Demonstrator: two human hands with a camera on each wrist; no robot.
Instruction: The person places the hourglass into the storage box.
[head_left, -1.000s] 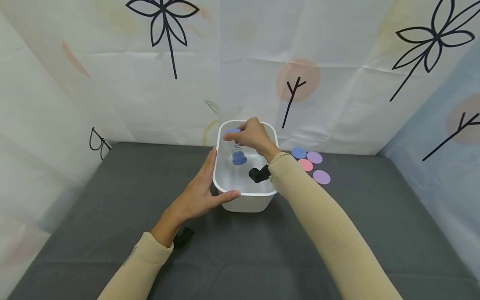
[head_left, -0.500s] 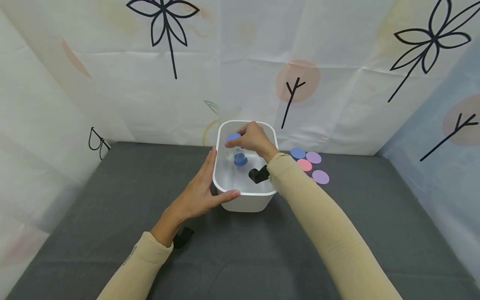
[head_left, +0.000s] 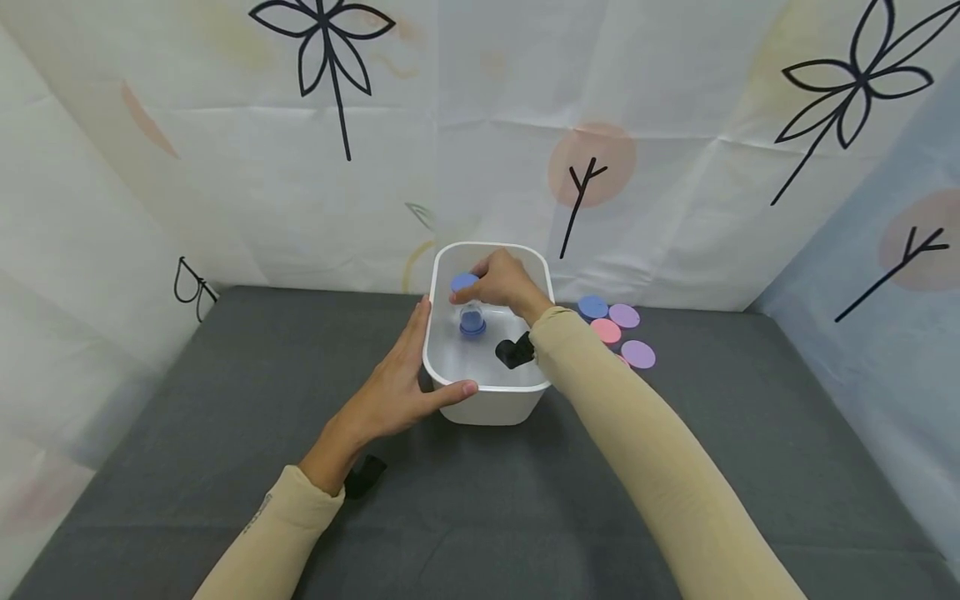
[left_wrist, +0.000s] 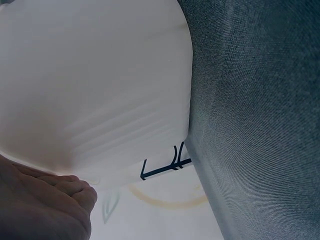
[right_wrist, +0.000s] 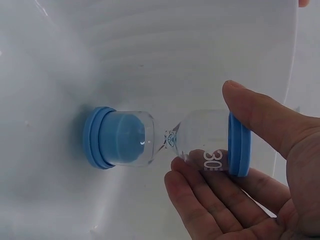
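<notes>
A sand timer (head_left: 472, 325) with blue caps and blue sand stands upright inside a white plastic bin (head_left: 491, 408). My right hand (head_left: 507, 283) reaches in and holds it by the top cap. In the right wrist view, the thumb lies on one side of the sand timer's (right_wrist: 125, 137) upper cap and the fingers on the other. Its sand fills the lower bulb, and "30" is printed on the glass. Outside the bin, my left hand (head_left: 397, 387) rests its straight fingers along the left wall, thumb stretched over the near rim. The left wrist view shows the bin's outer wall (left_wrist: 100, 75).
Several flat round discs lie right of the bin, among them a blue disc (head_left: 592, 307), a pink disc (head_left: 606, 331) and a purple disc (head_left: 638, 354). A dark grey cloth (head_left: 225, 417) covers the table. A printed white curtain (head_left: 480, 125) hangs behind the bin.
My right hand has moved a little down and toward me with the sand timer, inside the bin. My left hand stays on the bin's wall and rim.
</notes>
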